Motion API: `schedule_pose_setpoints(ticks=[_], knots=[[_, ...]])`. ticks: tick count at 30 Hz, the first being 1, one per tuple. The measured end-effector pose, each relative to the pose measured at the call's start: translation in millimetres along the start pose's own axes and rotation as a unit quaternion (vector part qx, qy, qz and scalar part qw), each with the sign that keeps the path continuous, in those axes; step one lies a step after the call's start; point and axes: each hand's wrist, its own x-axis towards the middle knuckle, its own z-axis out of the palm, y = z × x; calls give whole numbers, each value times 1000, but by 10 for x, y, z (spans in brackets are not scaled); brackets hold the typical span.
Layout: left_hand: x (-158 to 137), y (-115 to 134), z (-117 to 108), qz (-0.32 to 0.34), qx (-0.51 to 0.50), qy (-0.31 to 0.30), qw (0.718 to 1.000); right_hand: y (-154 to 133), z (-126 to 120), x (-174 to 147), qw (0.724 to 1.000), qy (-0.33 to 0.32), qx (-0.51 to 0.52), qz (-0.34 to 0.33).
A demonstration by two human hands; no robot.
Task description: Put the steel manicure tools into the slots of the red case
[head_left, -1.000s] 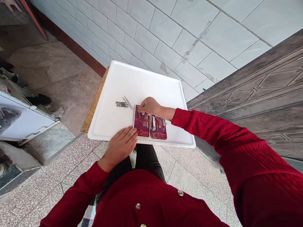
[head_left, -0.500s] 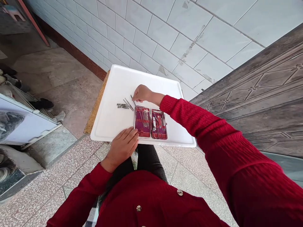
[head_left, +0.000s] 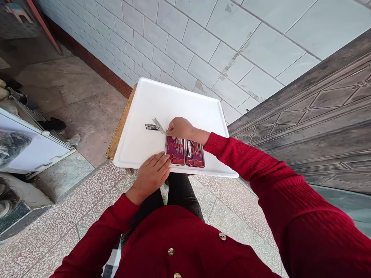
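Note:
An unfolded manicure case (head_left: 176, 159) with a purple lining and red straps lies on the white tray (head_left: 130, 146). Nail clippers, a red-handled tool and several slim metal tools sit in its two halves. My left hand (head_left: 153, 172) rests flat with fingers stretched out, fingertips at the case's lower left corner. Above the upper edge of the left half, my right hand (head_left: 180, 128) is closed in a pinch; what its fingertips hold is hidden. Just left of them lie slim metal tools (head_left: 159, 126) and two nail clippers (head_left: 152, 127) on the tray.
The tray stands on a wooden-edged table (head_left: 111, 148). Behind it rises a tiled wall (head_left: 174, 50), and a dark patterned panel (head_left: 290, 119) stands at the right. A white cabinet (head_left: 37, 143) is on the left.
My right hand has moved toward me, from beyond the case to over its upper edge. The slim tool that showed at its fingers now appears beside the other slim tools. My left hand stays put.

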Motion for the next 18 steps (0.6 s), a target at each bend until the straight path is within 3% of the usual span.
schedule_pose_setpoints(ticks=[11, 18], knots=[[-1, 20, 25, 3, 14, 22, 1000, -55, 67, -133, 998, 4, 15, 67], [-23, 12, 70, 3, 1, 34, 999, -223, 48, 22, 995, -30, -20, 96]])
